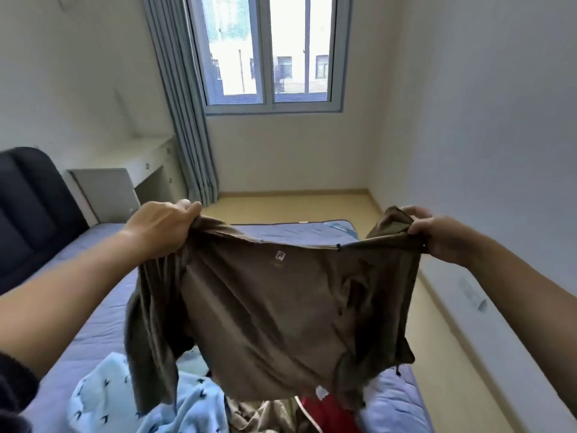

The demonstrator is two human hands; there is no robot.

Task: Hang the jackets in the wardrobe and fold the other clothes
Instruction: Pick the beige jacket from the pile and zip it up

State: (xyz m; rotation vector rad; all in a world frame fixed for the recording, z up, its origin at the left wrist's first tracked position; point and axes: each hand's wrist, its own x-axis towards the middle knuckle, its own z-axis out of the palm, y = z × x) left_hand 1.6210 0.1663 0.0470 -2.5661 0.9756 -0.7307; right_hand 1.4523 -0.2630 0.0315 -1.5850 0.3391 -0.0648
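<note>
A brown garment [274, 310] with a small white label near its top edge hangs spread in the air above the bed. My left hand [159, 226] grips its upper left corner with curled fingers. My right hand [437, 235] pinches the bunched upper right corner. A sleeve dangles down on the left side. Below it on the bed lies a heap of clothes: a light blue patterned piece [103, 392], a red item [331, 410] and an olive piece [259, 414].
The bed [78, 276] has a blue-grey mattress cover and a dark headboard [34, 207] at left. A white desk [137, 164] stands behind it beside grey curtains [187, 120] and a window [268, 51]. Yellowish floor [443, 354] runs along the right wall.
</note>
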